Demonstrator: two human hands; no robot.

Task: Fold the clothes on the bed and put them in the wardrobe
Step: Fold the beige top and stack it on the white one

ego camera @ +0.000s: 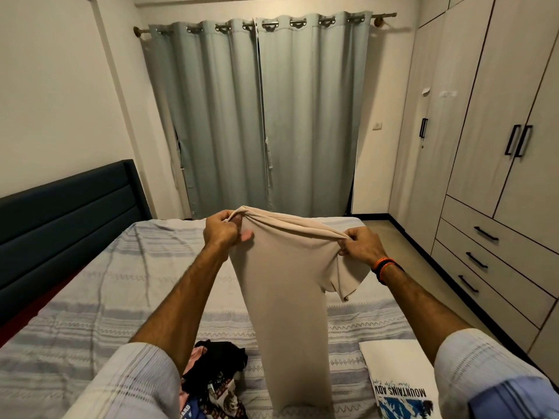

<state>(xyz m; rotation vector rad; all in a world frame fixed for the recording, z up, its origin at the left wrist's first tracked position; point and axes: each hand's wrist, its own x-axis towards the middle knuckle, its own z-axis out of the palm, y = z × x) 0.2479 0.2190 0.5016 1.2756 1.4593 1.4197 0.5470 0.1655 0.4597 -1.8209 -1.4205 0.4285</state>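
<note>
A beige T-shirt (287, 297) hangs lengthwise in the air over the bed (106, 282), folded narrow with one short sleeve dangling on the right. My left hand (219, 231) grips its top left corner. My right hand (360, 244) pinches the top right shoulder. A folded white T-shirt (396, 373) with a blue print lies on the bed at the lower right. A pile of unfolded clothes (217, 379), black and patterned, lies at the lower left of the hanging shirt. The wardrobe (499, 131) stands along the right wall, its doors closed.
The wardrobe has drawers (484, 258) with black handles below its doors. A dark blue headboard (66, 213) bounds the bed on the left. Grey curtains (266, 116) cover the far wall. A strip of floor (402, 261) runs between bed and wardrobe.
</note>
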